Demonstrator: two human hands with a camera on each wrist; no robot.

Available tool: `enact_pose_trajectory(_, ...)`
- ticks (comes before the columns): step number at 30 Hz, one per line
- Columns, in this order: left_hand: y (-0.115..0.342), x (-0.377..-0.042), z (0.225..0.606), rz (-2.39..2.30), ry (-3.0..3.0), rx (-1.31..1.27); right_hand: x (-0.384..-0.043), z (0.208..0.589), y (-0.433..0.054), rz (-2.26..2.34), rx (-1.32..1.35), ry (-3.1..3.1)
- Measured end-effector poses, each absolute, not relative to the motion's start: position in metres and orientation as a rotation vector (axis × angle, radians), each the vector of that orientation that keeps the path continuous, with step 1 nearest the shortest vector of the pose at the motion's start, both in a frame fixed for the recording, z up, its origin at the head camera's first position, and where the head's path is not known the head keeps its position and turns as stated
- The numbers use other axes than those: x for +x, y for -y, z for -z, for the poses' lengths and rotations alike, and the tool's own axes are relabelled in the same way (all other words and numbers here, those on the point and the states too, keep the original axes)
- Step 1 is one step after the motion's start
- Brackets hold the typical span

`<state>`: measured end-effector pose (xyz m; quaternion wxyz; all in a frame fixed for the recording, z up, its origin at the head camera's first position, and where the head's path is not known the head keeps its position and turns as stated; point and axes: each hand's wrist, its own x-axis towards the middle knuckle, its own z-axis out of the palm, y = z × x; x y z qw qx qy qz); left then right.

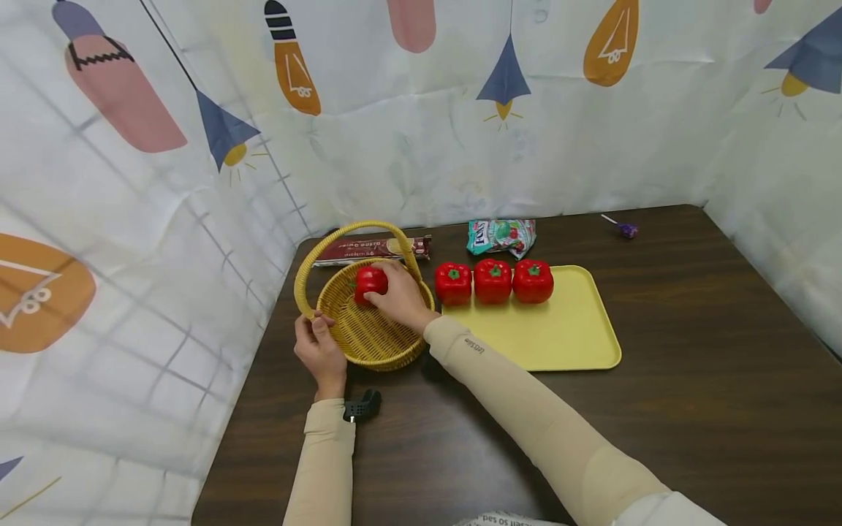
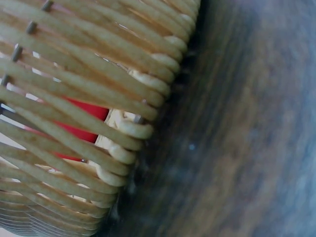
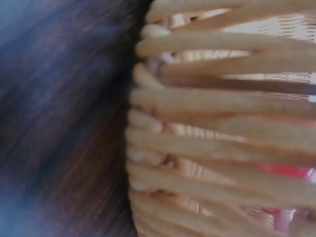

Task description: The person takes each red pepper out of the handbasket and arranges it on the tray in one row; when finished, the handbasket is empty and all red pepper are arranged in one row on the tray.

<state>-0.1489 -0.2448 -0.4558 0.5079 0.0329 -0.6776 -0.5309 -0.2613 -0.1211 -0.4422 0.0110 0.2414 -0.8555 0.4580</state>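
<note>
A red bell pepper (image 1: 370, 283) is inside the yellow woven basket (image 1: 388, 356), toward its far left side. My right hand (image 1: 401, 296) reaches over the basket's right rim and holds the pepper between thumb and fingers. At the near left, my left hand (image 1: 320, 352) grips the rim by the foot of the arched handle (image 1: 302, 281). The left wrist view is filled by the basket's woven side (image 2: 64, 128), with red showing through the gaps. In the right wrist view the basket wall (image 3: 222, 108) appears close up, also with some red behind the strands.
Three red bell peppers (image 1: 492, 282) stand in a row along the far edge of a yellow tray (image 1: 572, 329). Behind are a long dark-red snack packet (image 1: 355, 250), a teal candy bag (image 1: 501, 237) and a purple lollipop (image 1: 628, 231). Curtains border the dark wooden table (image 1: 691, 351).
</note>
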Motion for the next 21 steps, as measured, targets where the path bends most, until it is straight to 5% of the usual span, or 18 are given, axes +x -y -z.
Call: enact_pose_trajectory(21, 0.2422, -0.1508, 0.4567, 1.261, 1.635, 0.091, -0.2666, 0.4497, 0.1277, -1.447, 0.754, 2.827)
